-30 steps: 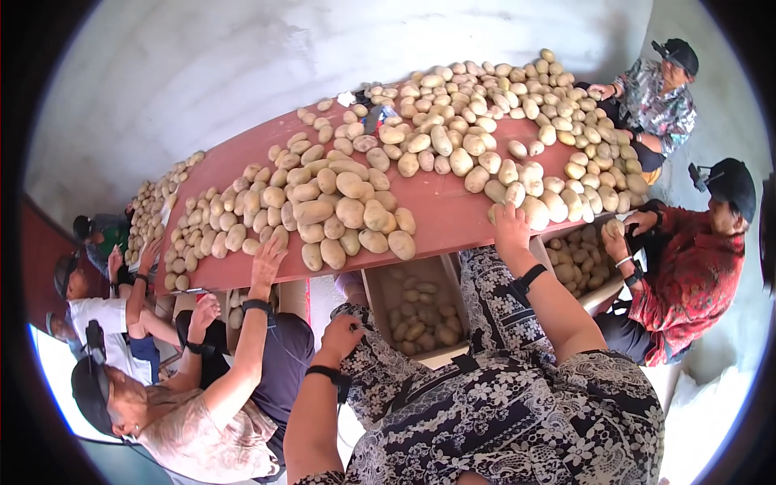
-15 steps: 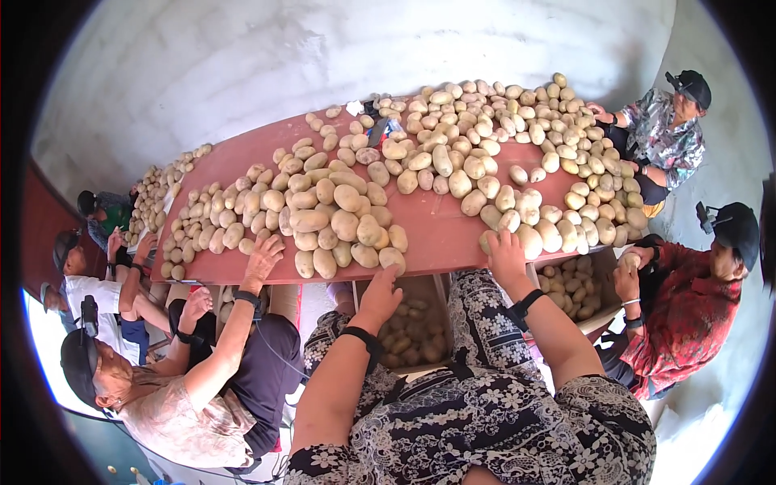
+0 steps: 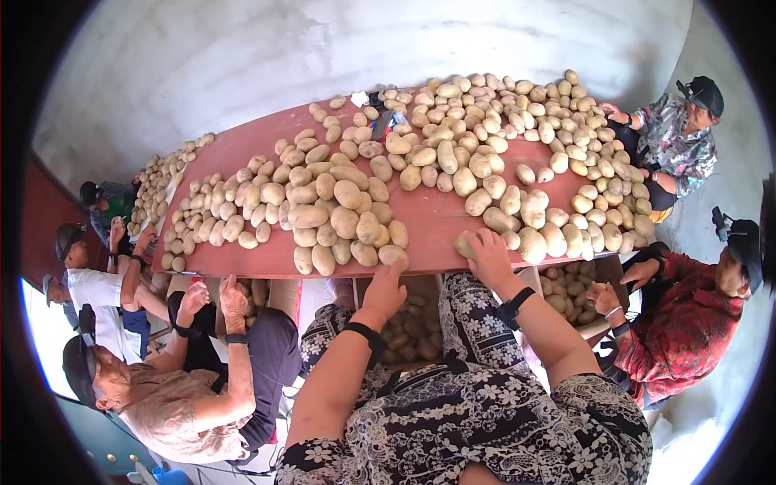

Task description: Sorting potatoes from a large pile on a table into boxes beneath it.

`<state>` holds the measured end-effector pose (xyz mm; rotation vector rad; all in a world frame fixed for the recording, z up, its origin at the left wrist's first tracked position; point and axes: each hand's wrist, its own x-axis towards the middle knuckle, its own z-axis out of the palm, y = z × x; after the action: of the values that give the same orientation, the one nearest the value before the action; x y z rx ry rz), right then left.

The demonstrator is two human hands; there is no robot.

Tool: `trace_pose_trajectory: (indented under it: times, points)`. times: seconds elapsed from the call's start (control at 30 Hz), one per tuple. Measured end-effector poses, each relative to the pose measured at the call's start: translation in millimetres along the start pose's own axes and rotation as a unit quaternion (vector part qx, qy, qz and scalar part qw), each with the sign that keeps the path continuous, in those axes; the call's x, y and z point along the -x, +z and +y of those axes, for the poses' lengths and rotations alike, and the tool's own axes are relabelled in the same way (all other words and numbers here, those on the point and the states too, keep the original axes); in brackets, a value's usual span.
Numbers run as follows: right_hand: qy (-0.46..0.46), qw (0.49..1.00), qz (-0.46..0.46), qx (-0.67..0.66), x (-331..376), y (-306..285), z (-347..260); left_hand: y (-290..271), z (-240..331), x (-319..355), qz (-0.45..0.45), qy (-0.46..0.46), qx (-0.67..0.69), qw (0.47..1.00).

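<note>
At the near edge of the red table [image 3: 440,226], my left hand [image 3: 385,289] is closed against a potato [image 3: 394,255] at the front of a heap. The fingers curl at its near side, and my palm hides part of the grip. My right hand [image 3: 490,259] is closed around another potato [image 3: 465,246], which shows left of the fingers on the tabletop. Right beside that hand lies a row of potatoes [image 3: 532,242]. A large potato pile [image 3: 323,198] spreads to the left of my left hand.
Below the table edge, between my forearms, is a box of potatoes [image 3: 408,327]. Another potato box [image 3: 570,291] stands to my right. Co-workers sit at both sides, one in a red shirt [image 3: 679,315], one in a beige shirt [image 3: 182,404]. A grey wall [image 3: 364,48] rises behind the table.
My right hand has shifted left along the table edge, with a potato now showing in it. My left hand stays put. The beige-shirted co-worker's hands drew back from the pile.
</note>
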<state>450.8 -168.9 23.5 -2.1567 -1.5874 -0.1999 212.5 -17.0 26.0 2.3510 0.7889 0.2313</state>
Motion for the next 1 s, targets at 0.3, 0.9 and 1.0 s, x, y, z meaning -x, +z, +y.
trace_pose_trajectory:
  times: [0.3, 0.9, 1.0]
  points:
    - [-0.015, 0.999, -0.024, 0.04, -4.3, 1.0, 14.5, -2.5, 13.0, 17.2, 0.011, 0.043, -0.141, 0.989]
    - [0.094, 0.978, -0.077, -0.17, -84.5, 22.0, -24.5, -9.3, 2.9, 7.6, -0.053, 0.076, -0.191, 0.977]
    - [0.163, 0.951, -0.027, -0.263, -126.1, 36.7, -53.7, -11.1, 3.8, 8.5, -0.014, 0.109, -0.247, 0.963]
